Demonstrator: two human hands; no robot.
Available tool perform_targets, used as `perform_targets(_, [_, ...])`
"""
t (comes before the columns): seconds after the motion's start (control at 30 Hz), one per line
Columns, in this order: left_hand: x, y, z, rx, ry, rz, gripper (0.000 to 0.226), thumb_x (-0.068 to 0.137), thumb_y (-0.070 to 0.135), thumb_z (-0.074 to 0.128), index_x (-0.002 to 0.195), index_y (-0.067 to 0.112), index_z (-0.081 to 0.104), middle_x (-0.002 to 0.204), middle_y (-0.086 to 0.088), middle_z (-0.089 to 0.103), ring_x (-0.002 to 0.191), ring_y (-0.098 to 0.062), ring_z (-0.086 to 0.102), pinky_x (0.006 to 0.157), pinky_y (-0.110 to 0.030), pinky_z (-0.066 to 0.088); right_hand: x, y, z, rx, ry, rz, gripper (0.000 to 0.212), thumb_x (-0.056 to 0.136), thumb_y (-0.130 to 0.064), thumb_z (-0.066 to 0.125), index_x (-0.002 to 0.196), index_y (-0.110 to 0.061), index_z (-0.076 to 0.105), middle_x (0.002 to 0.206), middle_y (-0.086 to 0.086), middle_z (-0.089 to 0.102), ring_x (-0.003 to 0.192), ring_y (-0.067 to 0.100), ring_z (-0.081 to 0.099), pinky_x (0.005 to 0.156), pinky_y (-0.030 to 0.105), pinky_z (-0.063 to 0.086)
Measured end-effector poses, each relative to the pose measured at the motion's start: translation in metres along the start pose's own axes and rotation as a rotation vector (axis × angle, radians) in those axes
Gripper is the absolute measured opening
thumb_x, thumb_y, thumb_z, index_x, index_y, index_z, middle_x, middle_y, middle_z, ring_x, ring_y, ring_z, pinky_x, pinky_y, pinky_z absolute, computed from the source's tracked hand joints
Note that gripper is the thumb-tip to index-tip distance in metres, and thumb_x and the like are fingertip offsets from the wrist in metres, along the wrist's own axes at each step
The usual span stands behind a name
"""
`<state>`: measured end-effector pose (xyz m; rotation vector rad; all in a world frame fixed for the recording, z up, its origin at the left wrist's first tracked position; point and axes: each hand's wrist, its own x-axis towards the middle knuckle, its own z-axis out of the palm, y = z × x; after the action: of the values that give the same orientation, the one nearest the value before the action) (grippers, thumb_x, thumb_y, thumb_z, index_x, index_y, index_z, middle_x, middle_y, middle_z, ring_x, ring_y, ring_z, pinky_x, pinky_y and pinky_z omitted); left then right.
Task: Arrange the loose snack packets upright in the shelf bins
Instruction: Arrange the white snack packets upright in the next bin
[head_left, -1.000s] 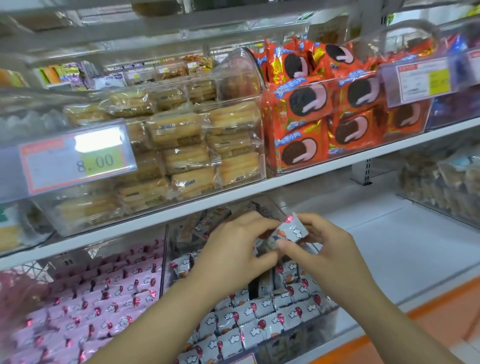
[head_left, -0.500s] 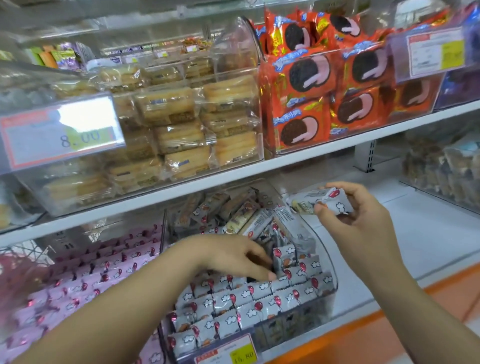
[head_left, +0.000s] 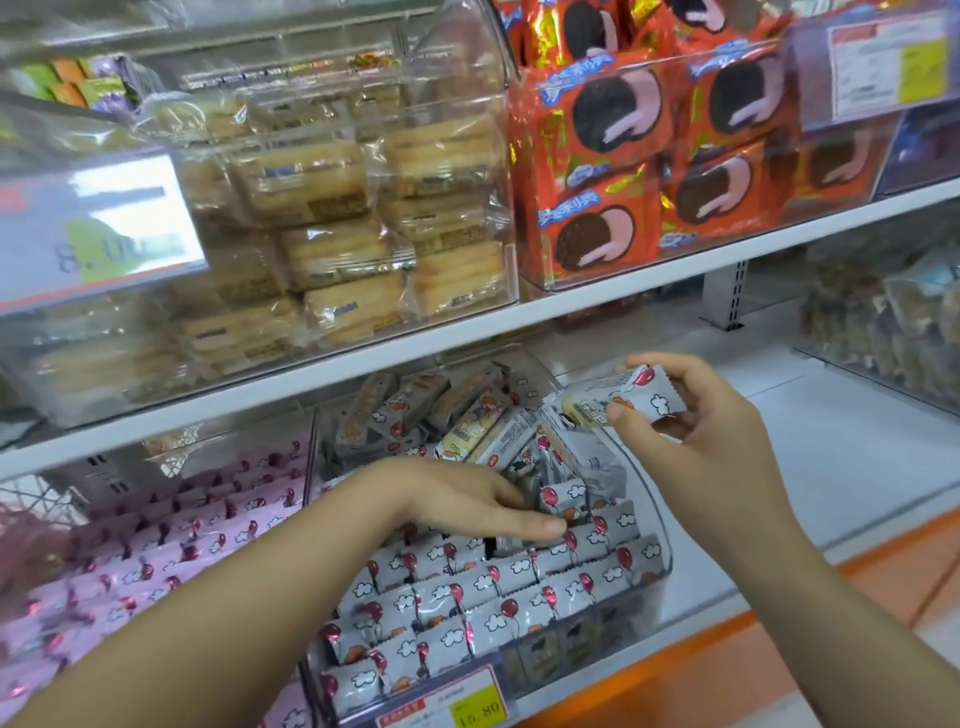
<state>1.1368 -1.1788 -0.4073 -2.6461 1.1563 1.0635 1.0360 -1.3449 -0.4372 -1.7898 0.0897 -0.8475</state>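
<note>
Now that the right hand (head_left: 711, 431) has lifted a balloon-print packet (head_left: 621, 397) clear of the bin (head_left: 655, 512) — pinched, not dropped — the flat-fingered left hand (head_left: 460, 493) presses the upright rows (head_left: 519, 582), probably opening a slot.

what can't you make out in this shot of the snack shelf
All from the head view:
left price tag: glare and blur smear its print.
right price tag: text too blurred to read.
far right bin: contents blurred, cut off by the frame edge.
left hand: covers the packets beneath it.
grey balloon packet in the right hand's grip: the thumb covers part of its small print.
</note>
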Motion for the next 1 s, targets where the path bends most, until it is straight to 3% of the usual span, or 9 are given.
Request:
perform_targets(0.13, [-0.013, -0.019, 0.001, -0.157, 0.272, 0.046, 0.04, 0.09, 0.055, 0.051, 0.125, 0.039, 0.041, 0.106, 0.009, 0.051, 0.086, -0.005, 0.051, 0.075, -0.023, 0.041, 0.0, 0.0, 0.001, 0.02, -0.006, 0.018, 0.027, 0.083, -0.017, 0.069, 0.101, -0.035, 0.06, 0.091, -0.026, 0.063, 0.078, 0.004, 0.06, 0.072, 0.013, 0.048])
perform_targets(0.23, [-0.023, -0.026, 0.009, -0.222, 0.459, 0.084, 0.026, 0.094, 0.044, 0.052, 0.115, 0.046, 0.039, 0.071, 0.007, 0.043, 0.052, -0.008, 0.039, 0.052, -0.025, 0.033, -0.001, 0.0, 0.002, 0.022, -0.013, 0.019, 0.027, 0.083, -0.018, 0.068, 0.101, -0.036, 0.059, 0.091, -0.027, 0.063, 0.077, 0.004, 0.06, 0.07, 0.011, 0.047])
perform_targets(0.3, [-0.03, -0.027, 0.017, -0.231, 0.57, 0.083, 0.023, 0.095, 0.043, 0.051, 0.113, 0.047, 0.038, 0.061, 0.005, 0.038, 0.046, -0.007, 0.032, 0.047, -0.022, 0.028, -0.003, -0.002, 0.003, 0.023, -0.017, 0.014, 0.027, 0.083, -0.018, 0.068, 0.101, -0.036, 0.059, 0.091, -0.03, 0.061, 0.075, 0.002, 0.059, 0.069, 0.009, 0.046])
perform_targets(0.53, [-0.062, -0.034, 0.047, -0.159, 0.881, 0.035, 0.029, 0.096, 0.036, 0.05, 0.116, 0.052, 0.036, 0.071, -0.008, 0.056, 0.044, -0.01, 0.043, 0.046, -0.022, 0.026, -0.011, -0.008, 0.013, 0.012, -0.038, -0.014, 0.032, 0.083, -0.015, 0.068, 0.103, -0.038, 0.058, 0.091, -0.024, 0.063, 0.091, -0.001, 0.059, 0.075, 0.012, 0.049])
perform_targets(0.6, [-0.071, -0.039, 0.053, -0.099, 0.948, 0.01, 0.034, 0.095, 0.03, 0.052, 0.12, 0.049, 0.039, 0.074, 0.006, 0.056, 0.045, -0.004, 0.046, 0.046, -0.018, 0.029, -0.014, -0.01, 0.016, -0.006, -0.054, -0.028, 0.035, 0.083, -0.015, 0.069, 0.103, -0.041, 0.056, 0.095, -0.026, 0.06, 0.096, -0.008, 0.055, 0.075, 0.006, 0.046])
perform_targets(0.7, [-0.086, -0.048, 0.06, -0.026, 1.027, -0.026, 0.042, 0.093, 0.02, 0.057, 0.128, 0.04, 0.048, 0.112, 0.016, 0.059, 0.079, 0.007, 0.058, 0.071, -0.015, 0.046, -0.016, -0.013, 0.021, -0.026, -0.064, -0.056, 0.034, 0.083, -0.014, 0.069, 0.105, -0.037, 0.056, 0.1, -0.026, 0.057, 0.096, -0.017, 0.051, 0.074, -0.001, 0.04])
perform_targets(0.77, [-0.094, -0.055, 0.065, 0.065, 1.074, -0.033, 0.048, 0.088, 0.011, 0.063, 0.129, 0.034, 0.053, 0.13, 0.006, 0.057, 0.106, -0.012, 0.062, 0.087, -0.029, 0.05, -0.018, -0.014, 0.025, -0.03, -0.062, -0.067, 0.033, 0.083, -0.013, 0.069, 0.107, -0.032, 0.057, 0.099, -0.025, 0.057, 0.094, -0.021, 0.049, 0.073, -0.003, 0.038])
perform_targets(0.87, [-0.1, -0.061, 0.071, 0.31, 1.057, -0.068, 0.057, 0.068, 0.001, 0.075, 0.118, 0.026, 0.063, 0.125, -0.004, 0.064, 0.095, -0.028, 0.069, 0.077, -0.044, 0.057, -0.02, -0.016, 0.029, -0.012, -0.076, -0.057, 0.034, 0.083, -0.013, 0.069, 0.109, -0.031, 0.058, 0.099, -0.021, 0.06, 0.094, -0.011, 0.054, 0.071, 0.001, 0.042])
perform_targets(1.0, [-0.106, -0.062, 0.079, 0.481, 0.967, -0.064, 0.041, 0.067, 0.021, 0.074, 0.107, 0.031, 0.07, 0.105, 0.007, 0.067, 0.085, -0.014, 0.068, 0.088, -0.047, 0.054, -0.024, -0.019, 0.033, 0.013, -0.102, -0.063, 0.035, 0.082, -0.01, 0.069, 0.107, -0.031, 0.058, 0.093, -0.019, 0.062, 0.087, -0.005, 0.058, 0.069, 0.007, 0.048])
